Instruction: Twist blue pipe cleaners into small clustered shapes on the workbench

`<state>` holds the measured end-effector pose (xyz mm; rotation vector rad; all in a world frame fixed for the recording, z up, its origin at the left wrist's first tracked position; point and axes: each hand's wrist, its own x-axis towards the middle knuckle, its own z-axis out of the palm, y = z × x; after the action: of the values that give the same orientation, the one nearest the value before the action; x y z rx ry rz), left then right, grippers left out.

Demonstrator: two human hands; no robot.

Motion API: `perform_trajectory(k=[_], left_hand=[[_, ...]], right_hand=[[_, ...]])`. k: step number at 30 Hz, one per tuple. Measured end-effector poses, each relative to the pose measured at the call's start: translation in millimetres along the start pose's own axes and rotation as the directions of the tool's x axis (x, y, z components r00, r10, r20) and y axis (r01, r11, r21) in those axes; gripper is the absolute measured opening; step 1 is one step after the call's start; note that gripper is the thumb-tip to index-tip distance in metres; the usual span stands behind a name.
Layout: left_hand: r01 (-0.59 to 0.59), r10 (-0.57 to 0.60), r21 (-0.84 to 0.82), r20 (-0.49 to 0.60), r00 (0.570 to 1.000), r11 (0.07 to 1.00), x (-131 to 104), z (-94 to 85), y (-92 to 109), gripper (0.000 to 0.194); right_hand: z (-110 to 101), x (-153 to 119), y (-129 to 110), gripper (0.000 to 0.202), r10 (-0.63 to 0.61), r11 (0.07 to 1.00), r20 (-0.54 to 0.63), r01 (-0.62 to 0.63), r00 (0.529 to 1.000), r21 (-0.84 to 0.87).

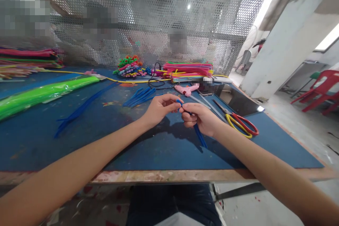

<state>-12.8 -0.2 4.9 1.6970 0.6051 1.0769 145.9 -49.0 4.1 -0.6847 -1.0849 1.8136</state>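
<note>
Head view: the left hand and right hand pinch the blue strands over the blue mat, their fingertips close together, presumably for fine control of the short upper end, while the tails extend below the right hand. Scissors lie right of that hand, presumably for easy reach. The right hand's grip conceals the strands' middle; their count cannot be determined.

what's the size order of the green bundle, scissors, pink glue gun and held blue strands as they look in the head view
1. Green bundle
2. Scissors
3. Pink glue gun and held blue strands, unranked: the right hand hides part of the strands.
</note>
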Motion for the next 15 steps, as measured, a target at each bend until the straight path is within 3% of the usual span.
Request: perform_trajectory(k=[8, 12, 15], left_hand=[[0.024, -0.021, -0.205, 0.016, 1.0, 0.979, -3.4, 3.8, -1.5, 0.03], [0.042, -0.042, -0.174, 0.005, 0.999, 0.984, -3.6, 5.1, 1.8, 0.033], [0.004, -0.001, -0.09, 0.034, 0.999, 0.996, -2.6, 4.8, 6.4, 0.033]], right_hand=[[2.9, -5.4, -2.6, 0.022, 0.207, 0.934, 0.217, -0.259, 0.954, 0.247], [1.5, -5.5, -2.2, 0.024, 0.236, 0.915, 0.245, -0.3, 0.94, 0.269], [0.8, -4.1, -0.8, 0.019, 0.234, 0.931, 0.201, -0.279, 0.951, 0.235]])
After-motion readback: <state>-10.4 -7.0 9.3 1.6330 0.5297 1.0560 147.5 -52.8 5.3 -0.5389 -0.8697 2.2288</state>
